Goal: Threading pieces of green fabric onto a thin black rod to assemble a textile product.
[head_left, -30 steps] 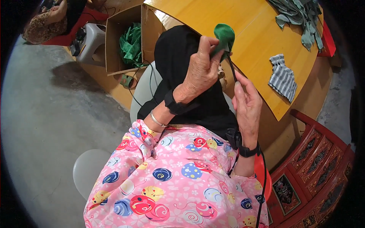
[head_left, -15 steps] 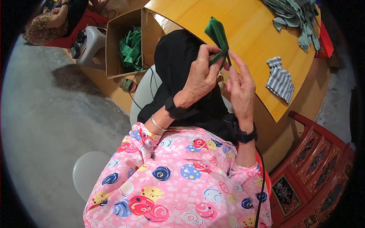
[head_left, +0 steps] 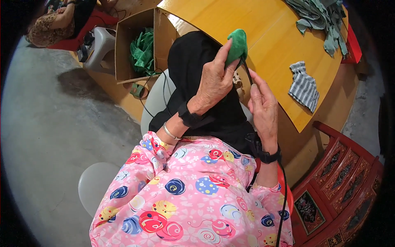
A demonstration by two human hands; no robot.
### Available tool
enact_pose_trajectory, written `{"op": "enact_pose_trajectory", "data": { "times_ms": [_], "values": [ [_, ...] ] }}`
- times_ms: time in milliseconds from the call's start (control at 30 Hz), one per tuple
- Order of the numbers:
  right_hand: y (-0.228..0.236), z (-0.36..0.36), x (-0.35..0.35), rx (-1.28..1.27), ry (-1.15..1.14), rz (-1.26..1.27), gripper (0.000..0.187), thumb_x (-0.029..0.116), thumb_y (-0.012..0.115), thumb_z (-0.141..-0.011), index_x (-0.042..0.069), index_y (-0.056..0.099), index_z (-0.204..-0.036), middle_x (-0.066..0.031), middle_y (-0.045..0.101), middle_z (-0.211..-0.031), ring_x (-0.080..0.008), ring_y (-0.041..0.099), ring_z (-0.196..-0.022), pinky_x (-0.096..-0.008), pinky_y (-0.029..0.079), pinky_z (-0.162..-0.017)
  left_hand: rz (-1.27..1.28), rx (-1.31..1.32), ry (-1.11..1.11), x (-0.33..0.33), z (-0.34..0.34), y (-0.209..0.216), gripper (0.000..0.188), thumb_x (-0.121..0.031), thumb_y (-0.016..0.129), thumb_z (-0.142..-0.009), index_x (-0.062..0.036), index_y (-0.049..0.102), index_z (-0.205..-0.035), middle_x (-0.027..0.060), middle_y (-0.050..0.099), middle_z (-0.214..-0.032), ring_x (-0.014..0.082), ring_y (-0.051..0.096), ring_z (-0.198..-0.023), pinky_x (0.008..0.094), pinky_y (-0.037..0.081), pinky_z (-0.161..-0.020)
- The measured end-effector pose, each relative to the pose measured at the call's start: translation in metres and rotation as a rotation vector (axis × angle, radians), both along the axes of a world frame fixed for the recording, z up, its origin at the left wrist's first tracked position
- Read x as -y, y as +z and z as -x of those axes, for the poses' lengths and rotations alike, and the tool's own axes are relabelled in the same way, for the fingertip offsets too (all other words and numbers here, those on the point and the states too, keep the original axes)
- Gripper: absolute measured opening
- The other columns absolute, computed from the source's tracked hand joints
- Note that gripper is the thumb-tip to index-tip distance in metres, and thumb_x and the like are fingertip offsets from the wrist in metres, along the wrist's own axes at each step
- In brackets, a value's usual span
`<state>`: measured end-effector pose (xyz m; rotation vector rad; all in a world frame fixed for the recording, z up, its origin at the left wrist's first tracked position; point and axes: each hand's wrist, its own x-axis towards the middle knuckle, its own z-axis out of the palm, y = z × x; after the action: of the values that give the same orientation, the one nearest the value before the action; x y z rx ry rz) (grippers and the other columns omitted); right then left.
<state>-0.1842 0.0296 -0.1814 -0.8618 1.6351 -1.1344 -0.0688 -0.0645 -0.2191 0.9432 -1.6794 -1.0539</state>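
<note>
Over the near edge of the yellow table, my left hand (head_left: 216,82) grips a small green velvety cloth piece (head_left: 237,46) between thumb and fingers. The piece is rounded at its top. My right hand (head_left: 263,103) is closed on a thin dark rod (head_left: 248,73). The rod's far end meets the lower edge of the green piece; whether it runs inside the cloth is hidden. To the right of my right hand, a grey-and-white striped cloth piece (head_left: 303,87) lies on the table.
A pile of grey-green cloth pieces (head_left: 319,22) hangs over the yellow table's (head_left: 271,45) far right edge. At left, a cardboard box (head_left: 164,39) holds green cloth (head_left: 142,51), near a grey plastic stool (head_left: 101,45) and another person's arm (head_left: 61,20). A carved red wooden chair (head_left: 333,185) stands right.
The green piece has gone from a narrow folded strip to a wider rounded shape. My left fingers have shifted up its side, and my right hand has moved slightly down and right.
</note>
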Motion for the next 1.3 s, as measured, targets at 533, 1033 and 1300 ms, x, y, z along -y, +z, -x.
{"op": "enact_pose_trajectory", "data": {
  "times_ms": [533, 1033, 1300],
  "values": [
    [-0.008, -0.003, 0.016, 0.066, -0.080, 0.133, 0.033, 0.011, 0.042, -0.093, 0.006, 0.048, -0.125, 0.0033, 0.048, -0.074, -0.0037, 0.036, -0.052, -0.0195, 0.032, -0.045, 0.112, 0.088, -0.198, -0.014, -0.003, 0.003, 0.043, 0.007, 0.052, -0.082, -0.0043, 0.048, -0.123, 0.0162, 0.062, -0.101, 0.0265, 0.064, -0.090, 0.0265, 0.049, -0.072],
    [-0.003, 0.007, -0.002, -0.408, 0.157, 0.245, 0.039, 0.002, 0.040, -0.090, 0.010, 0.047, -0.127, -0.0109, 0.058, -0.117, -0.0220, 0.063, -0.088, -0.0294, 0.046, -0.069, -0.629, -0.477, -0.262, 0.015, -0.016, 0.028, 0.028, -0.029, 0.045, -0.095, -0.0036, 0.050, -0.103, -0.0026, 0.052, -0.077, 0.0037, 0.048, -0.063, 0.0161, 0.040, -0.056],
    [0.002, 0.003, -0.008, -0.457, 0.201, 0.221, 0.041, -0.002, 0.042, -0.088, 0.008, 0.047, -0.127, -0.0082, 0.057, -0.119, -0.0258, 0.064, -0.087, -0.0274, 0.049, -0.070, -0.467, -0.563, -0.215, 0.010, -0.010, 0.029, 0.021, -0.022, 0.043, -0.095, -0.0051, 0.053, -0.100, -0.0015, 0.058, -0.090, 0.0040, 0.054, -0.076, 0.0197, 0.047, -0.066]
  ]
}}
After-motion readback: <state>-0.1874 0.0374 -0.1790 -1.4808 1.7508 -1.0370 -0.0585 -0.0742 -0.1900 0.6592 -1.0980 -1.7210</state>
